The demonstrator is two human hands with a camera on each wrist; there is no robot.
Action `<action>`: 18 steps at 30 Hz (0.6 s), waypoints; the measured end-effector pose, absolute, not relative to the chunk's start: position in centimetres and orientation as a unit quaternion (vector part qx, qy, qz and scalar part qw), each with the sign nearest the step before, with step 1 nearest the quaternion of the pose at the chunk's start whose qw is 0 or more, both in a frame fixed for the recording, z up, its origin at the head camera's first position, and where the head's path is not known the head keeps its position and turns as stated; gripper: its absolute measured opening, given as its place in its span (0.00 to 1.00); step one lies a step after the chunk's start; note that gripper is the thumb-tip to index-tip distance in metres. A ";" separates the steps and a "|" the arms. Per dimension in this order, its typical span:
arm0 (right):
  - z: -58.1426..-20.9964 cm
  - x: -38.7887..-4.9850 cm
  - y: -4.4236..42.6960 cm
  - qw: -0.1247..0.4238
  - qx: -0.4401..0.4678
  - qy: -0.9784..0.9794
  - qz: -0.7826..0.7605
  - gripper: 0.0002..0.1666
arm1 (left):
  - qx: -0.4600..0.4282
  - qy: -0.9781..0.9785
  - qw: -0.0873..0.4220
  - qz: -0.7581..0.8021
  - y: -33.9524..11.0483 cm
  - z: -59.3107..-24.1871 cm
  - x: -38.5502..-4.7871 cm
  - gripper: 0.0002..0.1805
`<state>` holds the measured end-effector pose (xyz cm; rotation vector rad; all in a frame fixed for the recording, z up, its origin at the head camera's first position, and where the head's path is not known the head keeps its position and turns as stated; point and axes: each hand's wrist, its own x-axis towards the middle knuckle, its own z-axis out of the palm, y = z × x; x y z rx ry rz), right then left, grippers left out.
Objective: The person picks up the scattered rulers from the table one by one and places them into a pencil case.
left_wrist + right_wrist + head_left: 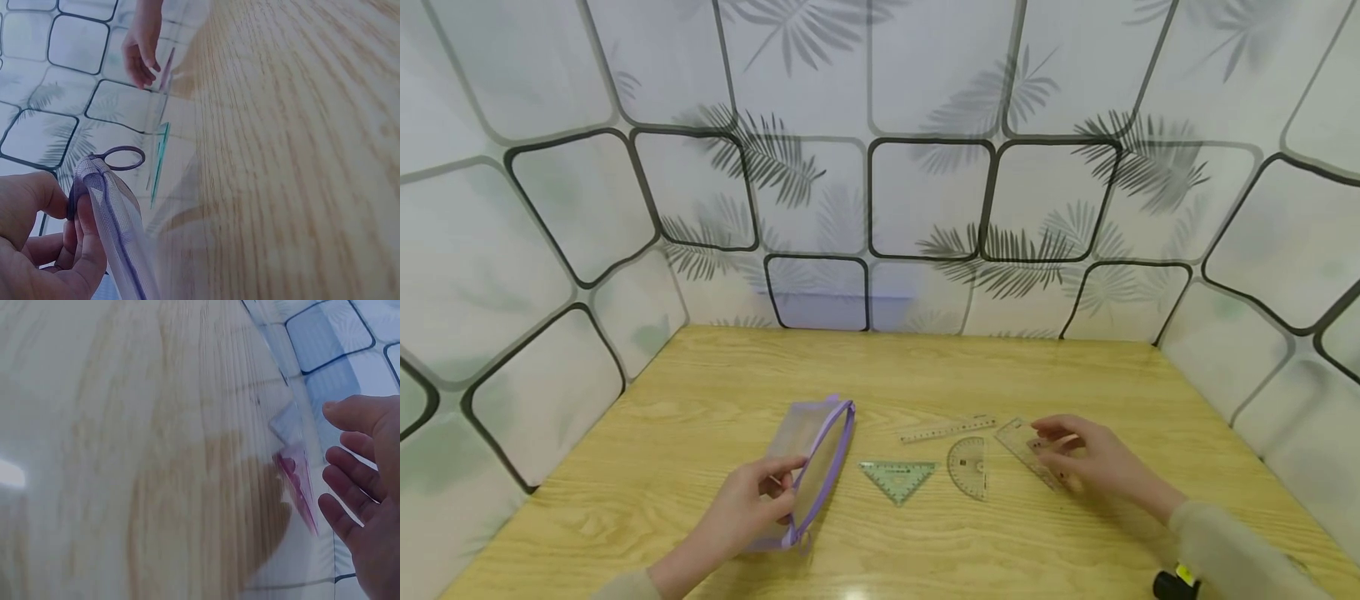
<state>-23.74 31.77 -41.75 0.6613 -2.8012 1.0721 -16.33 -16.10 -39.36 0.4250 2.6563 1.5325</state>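
Observation:
My left hand (745,504) pinches the rim of a see-through mesh pouch (790,433) with purple zip edging. The pouch lies on its side, its mouth parted toward the right. In the left wrist view a purple loop (142,164) sticks out from the pouch's end beside my fingers. My right hand (1093,458) hovers over a clear set square (1018,442), partly hidden under it. In the right wrist view that hand's fingers (353,472) are spread and loosely bent, apart from the set square (297,481), which looks pinkish there.
Between the hands lie a green triangle ruler (898,479), a clear protractor (968,468) and a short clear straight ruler (947,430). They rest on a wooden table (925,367) bounded by patterned walls. A black object (1175,585) sits near the right sleeve.

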 end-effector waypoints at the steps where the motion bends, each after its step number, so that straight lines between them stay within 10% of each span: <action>1: -41.7 -23.8 32.0 0.033 0.212 -0.913 0.347 0.25 | 0.138 0.858 0.023 0.495 -16.1 -39.3 -16.3 0.25; 18: -41.2 -24.2 33.3 0.046 0.264 -0.921 0.283 0.22 | 0.141 0.855 0.027 0.499 -16.0 -39.2 -16.3 0.25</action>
